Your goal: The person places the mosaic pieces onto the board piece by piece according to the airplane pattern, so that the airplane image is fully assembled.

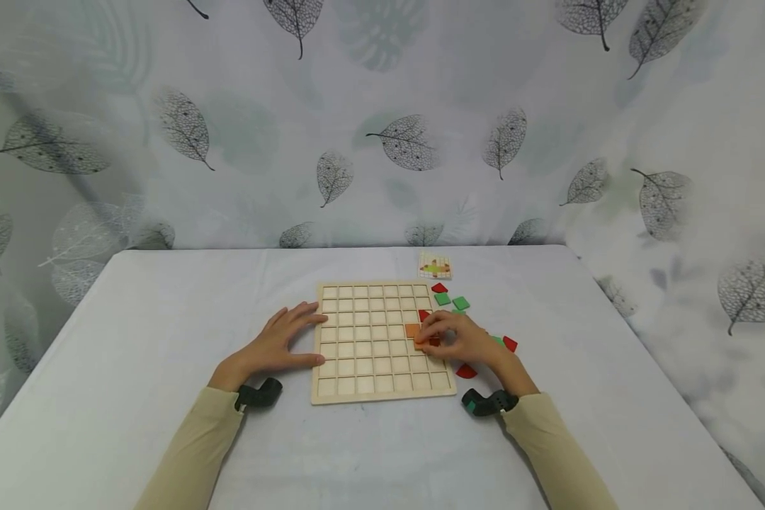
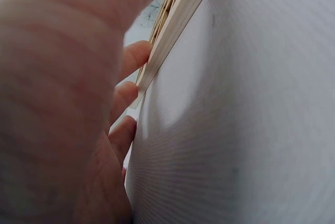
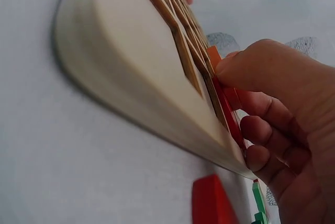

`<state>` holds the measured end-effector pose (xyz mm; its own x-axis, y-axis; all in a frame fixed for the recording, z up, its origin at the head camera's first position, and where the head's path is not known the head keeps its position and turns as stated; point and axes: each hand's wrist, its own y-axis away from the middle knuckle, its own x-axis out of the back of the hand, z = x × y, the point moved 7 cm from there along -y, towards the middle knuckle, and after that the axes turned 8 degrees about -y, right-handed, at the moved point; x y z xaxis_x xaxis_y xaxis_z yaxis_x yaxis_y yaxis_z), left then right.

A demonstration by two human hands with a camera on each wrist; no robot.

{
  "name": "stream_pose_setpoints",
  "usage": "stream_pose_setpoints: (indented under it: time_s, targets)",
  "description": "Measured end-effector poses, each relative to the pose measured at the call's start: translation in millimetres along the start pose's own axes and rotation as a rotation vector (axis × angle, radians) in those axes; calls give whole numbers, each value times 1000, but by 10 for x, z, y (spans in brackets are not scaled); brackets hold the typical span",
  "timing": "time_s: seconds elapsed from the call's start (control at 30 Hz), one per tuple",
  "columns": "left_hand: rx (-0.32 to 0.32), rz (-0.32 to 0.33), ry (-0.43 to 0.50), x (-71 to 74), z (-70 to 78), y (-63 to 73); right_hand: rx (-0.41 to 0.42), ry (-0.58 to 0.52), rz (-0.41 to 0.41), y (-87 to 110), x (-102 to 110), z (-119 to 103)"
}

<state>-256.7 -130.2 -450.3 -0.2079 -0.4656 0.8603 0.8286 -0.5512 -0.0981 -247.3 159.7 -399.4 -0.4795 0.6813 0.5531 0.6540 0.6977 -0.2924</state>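
A square wooden grid board [image 1: 382, 397] lies on the table. My left hand [image 1: 274, 343] rests against its left edge, thumb and fingers spread and touching the rim; the left wrist view shows fingertips along the wooden side [image 2: 170, 30]. Over the board's right columns, my right hand [image 1: 464, 338] pinches a small orange piece [image 1: 418, 346] between thumb and fingers, low at a grid cell. Just above it, an orange square [image 1: 411, 330] sits in a cell. One red piece [image 1: 423, 314] lies higher up, and another red piece [image 3: 229, 111] sits under the curled fingers.
Right of the board lie loose pieces: green ones [image 1: 462, 303], a red one [image 1: 439, 287], a red fan-shaped one [image 1: 466, 371] and another red one [image 1: 510, 343]. A pattern card [image 1: 435, 267] lies behind the board's far right corner. A leaf-print curtain [image 1: 382, 198] hangs behind the white table [image 1: 185, 304].
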Motion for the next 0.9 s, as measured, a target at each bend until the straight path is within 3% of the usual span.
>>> stream_pose_setpoints:
  time_s: [0.23,0.4,0.63,0.9]
  targets:
    - [-11,6,7,-1,4,-1,12,13,3,6,-29,-22]
    - [5,-5,5,-7,6,-8,-27,31,5,4,-50,10]
    - [15,-5,2,-6,11,-8,-24,61,2,49,-86,387]
    - [5,10,3,-6,-6,-2,3,94,-3,70,-107,305]
